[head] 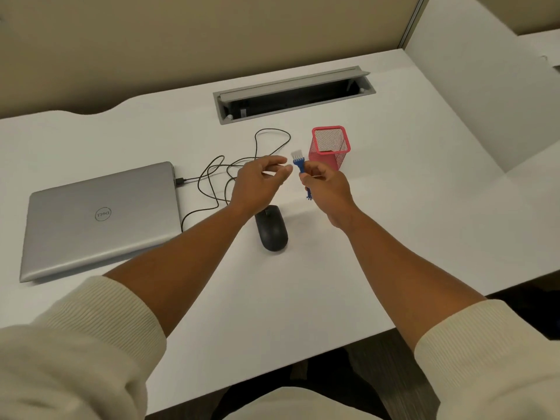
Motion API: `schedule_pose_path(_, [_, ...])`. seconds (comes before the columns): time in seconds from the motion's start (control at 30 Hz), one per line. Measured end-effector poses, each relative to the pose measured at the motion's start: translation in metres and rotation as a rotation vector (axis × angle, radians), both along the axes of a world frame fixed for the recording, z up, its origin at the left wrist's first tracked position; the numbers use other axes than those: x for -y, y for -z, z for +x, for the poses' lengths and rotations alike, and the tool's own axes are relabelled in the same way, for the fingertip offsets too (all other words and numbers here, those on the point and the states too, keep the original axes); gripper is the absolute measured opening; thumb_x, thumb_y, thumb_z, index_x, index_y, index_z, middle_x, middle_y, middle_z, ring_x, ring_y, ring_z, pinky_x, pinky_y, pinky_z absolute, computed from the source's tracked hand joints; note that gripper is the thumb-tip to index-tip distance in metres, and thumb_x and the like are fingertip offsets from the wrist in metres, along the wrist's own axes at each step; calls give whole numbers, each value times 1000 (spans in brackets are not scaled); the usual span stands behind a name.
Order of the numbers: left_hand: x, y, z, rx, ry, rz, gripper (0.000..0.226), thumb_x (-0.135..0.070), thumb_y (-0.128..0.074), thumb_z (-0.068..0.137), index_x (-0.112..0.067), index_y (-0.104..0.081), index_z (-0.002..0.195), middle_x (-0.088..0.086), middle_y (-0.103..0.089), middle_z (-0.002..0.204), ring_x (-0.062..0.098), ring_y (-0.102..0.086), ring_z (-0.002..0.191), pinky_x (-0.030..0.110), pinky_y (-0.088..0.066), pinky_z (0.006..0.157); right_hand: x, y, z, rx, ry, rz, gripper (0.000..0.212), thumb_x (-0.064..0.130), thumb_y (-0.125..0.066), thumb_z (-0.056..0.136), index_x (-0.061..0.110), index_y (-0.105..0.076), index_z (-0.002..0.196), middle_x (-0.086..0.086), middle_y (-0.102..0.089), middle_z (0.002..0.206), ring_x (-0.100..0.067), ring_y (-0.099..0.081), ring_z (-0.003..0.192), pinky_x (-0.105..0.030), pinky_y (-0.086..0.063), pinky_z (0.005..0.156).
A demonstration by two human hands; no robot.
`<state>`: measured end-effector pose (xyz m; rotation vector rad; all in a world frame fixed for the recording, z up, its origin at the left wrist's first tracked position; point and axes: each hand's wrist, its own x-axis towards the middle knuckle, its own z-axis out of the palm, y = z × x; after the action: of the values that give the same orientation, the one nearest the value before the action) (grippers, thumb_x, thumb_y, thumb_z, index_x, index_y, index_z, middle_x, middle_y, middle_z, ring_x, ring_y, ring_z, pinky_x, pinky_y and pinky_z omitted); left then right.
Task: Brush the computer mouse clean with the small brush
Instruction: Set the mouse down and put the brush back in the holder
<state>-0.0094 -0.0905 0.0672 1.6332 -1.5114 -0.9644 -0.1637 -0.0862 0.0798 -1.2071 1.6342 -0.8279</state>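
Head view: right hand (325,184) pinches blue small brush (300,168) upright, bristles up, left hand (260,183) loosely open beside it, holding nothing; black computer mouse (271,228) lies on counter (394,192) below — best turn bristles down, steady mouse with left.

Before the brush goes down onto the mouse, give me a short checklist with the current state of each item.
1. Brush held in the right hand: ok, fingers closed on the blue handle.
2. Bristles free and uncovered: ok, white bristles stick up above the grip.
3. Bristles aimed at the mouse: not ok, they point up and away from it.
4. Mouse reachable: ok, it lies on the desk just below both hands.
5. Left hand steadying the mouse: not ok, it is open in the air beside the brush.
6. Dirt on the mouse: cannot tell.
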Motion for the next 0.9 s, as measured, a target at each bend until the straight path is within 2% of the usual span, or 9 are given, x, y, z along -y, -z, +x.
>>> schedule_pose_path(0.07, [10, -8, -10, -32, 7, -35, 32, -39, -70, 94, -22, -70, 121, -6, -72, 107, 11, -71, 91, 32, -59, 89, 8, -5, -5, 13, 5, -44, 26, 18, -61, 98, 18, -65, 124, 4, -64, 108, -16, -62, 95, -13, -49, 68])
schedule_pose_path(0.13, [19, -14, -18, -28, 12, -72, 29, -37, -70, 95, -21, -71, 119, -8, -71, 104, 11, -70, 93, 29, -58, 88, 17, -11, -9, 17, 8, -81, 26, 18, -62, 98, 18, -66, 123, 4, -66, 107, -14, -63, 90, -7, -44, 59])
schedule_pose_path(0.2, [28, -19, -25, -22, 14, -96, 27, -36, -70, 95, -21, -72, 118, -10, -70, 102, 11, -69, 92, 25, -57, 85, 24, -16, -14, 13, -1, -110, 26, 20, -62, 98, 18, -66, 124, 4, -66, 108, -11, -62, 84, -6, -44, 57])
schedule_pose_path(0.37, [50, -28, -41, -21, 20, -152, 28, -39, -68, 95, -21, -72, 116, -16, -67, 96, -2, -68, 79, 7, -51, 70, 41, -24, -30, -14, -21, -141, 27, 23, -60, 99, 19, -65, 126, 6, -62, 110, -9, -61, 80, -5, -43, 53])
schedule_pose_path(0.43, [57, -30, -48, -23, 19, -158, 26, -39, -67, 95, -22, -72, 114, -15, -68, 96, 2, -69, 78, 10, -52, 71, 48, -26, -36, -30, -29, -144, 28, 24, -60, 99, 19, -64, 127, 4, -64, 116, -13, -61, 88, -8, -47, 62])
schedule_pose_path(0.53, [69, -32, -57, -39, 31, -165, 19, -36, -69, 95, -23, -72, 109, -13, -70, 93, 7, -70, 82, 19, -56, 77, 60, -29, -45, -45, -39, -143, 30, 26, -61, 99, 19, -62, 127, -1, -66, 127, -20, -61, 107, -30, -52, 91])
schedule_pose_path(0.6, [77, -32, -62, -40, 44, -169, 18, -34, -69, 95, -23, -73, 108, -11, -71, 94, 8, -69, 84, 23, -57, 80, 68, -32, -50, -40, -45, -152, 32, 26, -63, 98, 18, -61, 129, -3, -66, 128, -21, -62, 111, -37, -52, 98])
schedule_pose_path(0.7, [89, -30, -69, -21, 46, -158, 20, -34, -69, 94, -22, -73, 110, -11, -70, 94, 6, -68, 84, 22, -56, 80, 79, -35, -58, -29, -44, -183, 34, 26, -64, 97, 18, -59, 129, -3, -65, 129, -20, -61, 110, -44, -54, 99])
schedule_pose_path(0.9, [111, -21, -77, -18, 36, -155, 6, -37, -70, 93, -34, -69, 98, -26, -67, 86, -14, -63, 80, 14, -48, 69, 102, -34, -71, -61, -47, -230, 30, 22, -63, 98, 17, -61, 127, -4, -66, 127, -18, -61, 110, -37, -55, 94])
